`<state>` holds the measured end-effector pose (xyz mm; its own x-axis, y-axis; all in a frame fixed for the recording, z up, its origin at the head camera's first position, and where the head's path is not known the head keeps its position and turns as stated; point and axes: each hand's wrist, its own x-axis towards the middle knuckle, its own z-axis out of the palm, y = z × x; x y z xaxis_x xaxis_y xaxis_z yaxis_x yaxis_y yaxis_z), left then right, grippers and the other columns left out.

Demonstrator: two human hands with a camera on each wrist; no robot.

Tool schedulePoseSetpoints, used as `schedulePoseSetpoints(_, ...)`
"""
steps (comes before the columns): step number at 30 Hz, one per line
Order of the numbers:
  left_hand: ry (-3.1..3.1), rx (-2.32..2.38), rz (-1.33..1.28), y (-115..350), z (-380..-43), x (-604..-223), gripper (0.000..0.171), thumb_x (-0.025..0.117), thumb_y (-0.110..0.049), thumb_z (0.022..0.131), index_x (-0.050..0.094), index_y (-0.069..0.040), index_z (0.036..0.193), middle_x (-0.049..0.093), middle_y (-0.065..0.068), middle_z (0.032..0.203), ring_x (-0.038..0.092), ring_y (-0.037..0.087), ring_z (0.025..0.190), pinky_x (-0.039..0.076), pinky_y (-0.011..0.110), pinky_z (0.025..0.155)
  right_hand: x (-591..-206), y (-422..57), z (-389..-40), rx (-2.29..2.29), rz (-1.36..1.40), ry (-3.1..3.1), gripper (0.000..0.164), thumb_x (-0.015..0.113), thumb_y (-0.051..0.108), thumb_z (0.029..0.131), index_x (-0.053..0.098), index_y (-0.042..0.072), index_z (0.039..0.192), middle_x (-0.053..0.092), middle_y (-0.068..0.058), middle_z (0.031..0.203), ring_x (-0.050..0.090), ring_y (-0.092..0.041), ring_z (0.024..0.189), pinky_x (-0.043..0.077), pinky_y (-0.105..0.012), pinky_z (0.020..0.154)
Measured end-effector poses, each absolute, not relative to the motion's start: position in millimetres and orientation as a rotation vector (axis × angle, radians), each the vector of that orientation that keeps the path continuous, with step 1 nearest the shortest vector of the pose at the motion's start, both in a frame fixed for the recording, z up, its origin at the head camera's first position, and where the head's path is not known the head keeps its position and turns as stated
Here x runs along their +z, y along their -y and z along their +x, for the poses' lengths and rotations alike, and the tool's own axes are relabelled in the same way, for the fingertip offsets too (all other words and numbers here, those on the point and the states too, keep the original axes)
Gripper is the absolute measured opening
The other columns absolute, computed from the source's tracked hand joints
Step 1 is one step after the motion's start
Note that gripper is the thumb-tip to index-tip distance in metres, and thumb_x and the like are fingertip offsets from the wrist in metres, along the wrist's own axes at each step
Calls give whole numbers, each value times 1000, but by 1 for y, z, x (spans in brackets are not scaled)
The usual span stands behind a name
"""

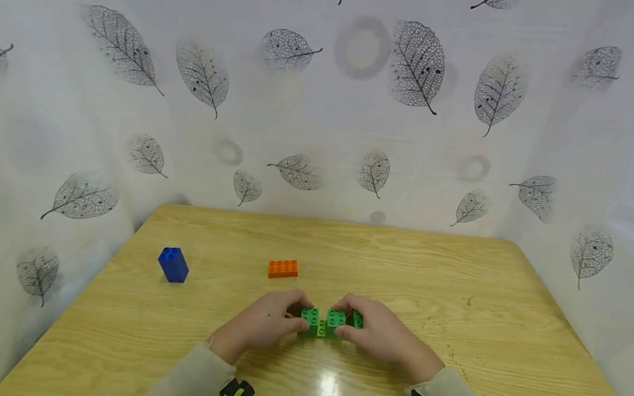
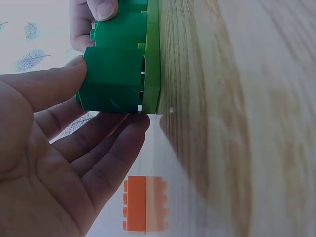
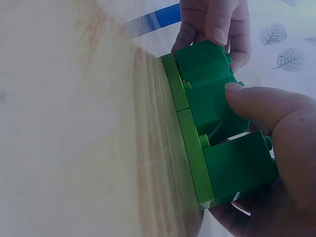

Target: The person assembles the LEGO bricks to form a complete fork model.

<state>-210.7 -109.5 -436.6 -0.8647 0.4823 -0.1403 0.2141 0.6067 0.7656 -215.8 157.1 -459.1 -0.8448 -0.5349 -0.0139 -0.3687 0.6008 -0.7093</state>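
Note:
Two light green bricks (image 3: 195,158) lie end to end on the table, with three dark green bricks standing on them in a row. My left hand (image 1: 263,319) pinches the left dark green brick (image 2: 111,79) between thumb and fingers. A narrow gap shows between that brick and the light green one below it in the left wrist view. My right hand (image 1: 384,335) grips the middle dark green brick (image 1: 335,321), its thumb on the near face. The right dark green brick (image 3: 239,168) sits beneath that hand's palm, partly covered in the head view.
An orange brick (image 1: 283,268) lies flat behind the hands on the wooden table (image 1: 402,262). Farther left stands a tall blue block (image 1: 174,265). A leaf-patterned curtain (image 1: 313,116) hangs behind the table and along its sides.

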Motion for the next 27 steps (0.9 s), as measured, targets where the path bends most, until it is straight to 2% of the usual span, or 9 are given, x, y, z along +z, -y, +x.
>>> schedulePoseSetpoints(7,-2499,1124,543,109,-211,-436,18,71,-29,96,66,-28,113,64,-13,105,60,10,98,51,40,89,-459,-158,-216,-1089,-733,-2589,32,71,40,95,64,30,124,62,16,107,58,-10,94,49,-36,83)
schedulePoseSetpoints(18,-2512,1111,581,108,-211,-437,18,71,-29,96,66,-24,114,65,-11,102,61,10,94,53,37,83,-455,-157,-215,-1118,-728,-2572,30,71,38,95,64,31,123,62,14,104,58,-12,91,50,-36,80)
schedulePoseSetpoints(27,-2492,1078,600,111,-215,-437,18,70,-32,97,65,-27,114,65,-13,104,61,9,96,51,37,87,-457,-157,-216,-1121,-769,-2576,30,71,34,96,64,28,125,63,14,103,59,-11,91,51,-34,80)
